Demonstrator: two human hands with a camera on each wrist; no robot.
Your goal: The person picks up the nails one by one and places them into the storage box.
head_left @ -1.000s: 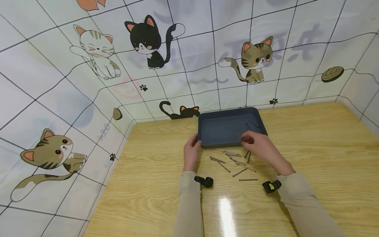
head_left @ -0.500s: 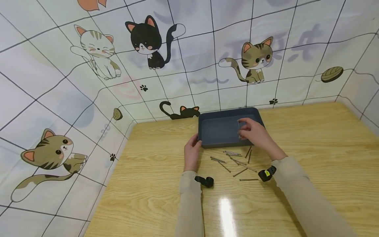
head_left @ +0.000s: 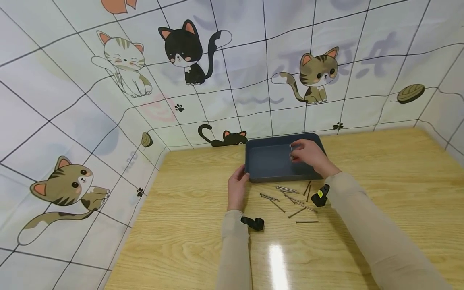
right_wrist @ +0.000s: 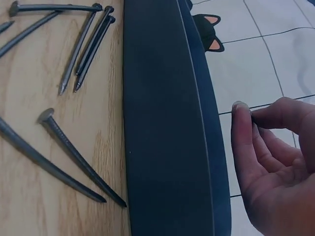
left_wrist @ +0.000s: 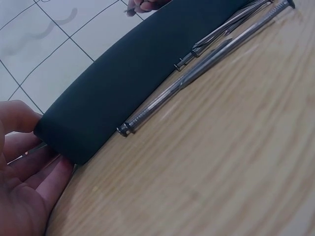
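Observation:
A dark blue-grey tray (head_left: 268,161) stands against the wall. My left hand (head_left: 237,190) grips its front left corner, seen in the left wrist view with fingers (left_wrist: 19,118) curled at the end of the wall. Over the tray's right half, my right hand (head_left: 312,155) pinches a thin nail (head_left: 291,148) that points upward. In the right wrist view thumb and fingertips meet above the rim, and the nail is hidden there. Several loose nails (head_left: 306,207) lie scattered on the table in front of the tray. The right hand covers the tray's right end.
The light wood table (head_left: 188,225) runs up to a wall covering (head_left: 253,80) printed with cats and a grid. Wrist cameras sit on both sleeves, the right one (head_left: 320,195) close beside the nails.
My right hand has lifted from the tray's front edge and moved back over the tray, with the nail pinched upright. The left hand has stayed at the corner. The head view has shifted slightly.

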